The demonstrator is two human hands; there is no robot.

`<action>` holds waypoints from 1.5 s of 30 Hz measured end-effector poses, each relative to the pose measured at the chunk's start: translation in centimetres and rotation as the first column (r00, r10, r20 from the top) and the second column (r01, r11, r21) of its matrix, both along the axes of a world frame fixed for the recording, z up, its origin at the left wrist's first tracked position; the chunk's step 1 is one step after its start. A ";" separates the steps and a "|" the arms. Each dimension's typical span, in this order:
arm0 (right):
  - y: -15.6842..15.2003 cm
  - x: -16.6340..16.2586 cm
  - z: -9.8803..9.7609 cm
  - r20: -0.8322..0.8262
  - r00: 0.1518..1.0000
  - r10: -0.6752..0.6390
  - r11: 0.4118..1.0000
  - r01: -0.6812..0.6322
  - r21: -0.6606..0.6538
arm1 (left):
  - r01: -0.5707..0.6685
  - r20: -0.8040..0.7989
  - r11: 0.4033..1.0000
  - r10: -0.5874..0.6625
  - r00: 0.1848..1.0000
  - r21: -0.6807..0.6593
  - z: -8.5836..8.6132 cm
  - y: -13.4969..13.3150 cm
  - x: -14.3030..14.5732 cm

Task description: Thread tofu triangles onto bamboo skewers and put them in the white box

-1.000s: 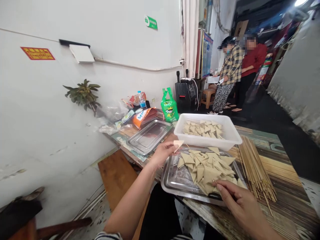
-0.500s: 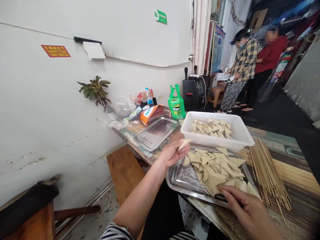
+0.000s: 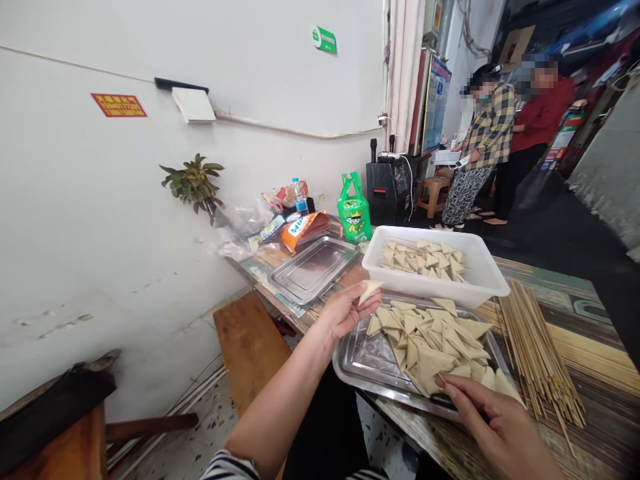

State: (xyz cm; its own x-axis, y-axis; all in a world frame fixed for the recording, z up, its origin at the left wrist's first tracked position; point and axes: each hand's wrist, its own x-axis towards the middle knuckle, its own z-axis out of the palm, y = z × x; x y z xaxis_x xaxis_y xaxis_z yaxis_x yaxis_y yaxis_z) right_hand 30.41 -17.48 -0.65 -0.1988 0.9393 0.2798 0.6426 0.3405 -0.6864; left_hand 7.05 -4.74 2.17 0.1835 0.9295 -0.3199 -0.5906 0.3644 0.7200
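My left hand (image 3: 350, 310) pinches a pale folded triangle (image 3: 371, 289), which looks like tofu sheet, above the left edge of a metal tray (image 3: 357, 370). A heap of similar triangles (image 3: 435, 333) covers much of that tray. At the tray's near right corner, my right hand (image 3: 493, 410) is closed on a thin bamboo skewer (image 3: 441, 379); only a short bit shows at the fingertips. Whether this skewer reaches the triangle in my left hand, I cannot tell. Behind the tray stands a white plastic tub (image 3: 435, 287) with skewered triangles (image 3: 425, 259) inside.
Bundled bamboo skewers (image 3: 540, 353) lie on the wooden table right of the tray. A second metal tray (image 3: 315, 270), an orange packet (image 3: 303, 230) and a green bag (image 3: 354, 210) are further back. Two people stand beyond, near a black speaker (image 3: 389, 190).
The view has tilted slightly, so everything sits a little lower. Both hands keep almost the same positions and holds.
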 end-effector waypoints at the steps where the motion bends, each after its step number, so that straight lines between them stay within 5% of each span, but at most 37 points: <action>1: 0.0 0.0 0.0 -0.004 1.000 -0.001 1.000 0.001 0.002 | 0.002 0.004 1.000 -0.002 1.000 0.003 0.0 0.0 0.0; 31: -0.2 0.0 -0.2 -0.038 0.999 -0.004 1.000 0.004 -0.006 | 0.064 0.059 0.992 -0.071 0.996 0.107 0.9 -2.0 2.3; 45: -0.5 -0.7 -0.4 0.009 1.000 0.008 0.991 -0.009 0.134 | -0.130 0.071 0.991 0.127 0.989 0.043 0.9 -1.9 3.6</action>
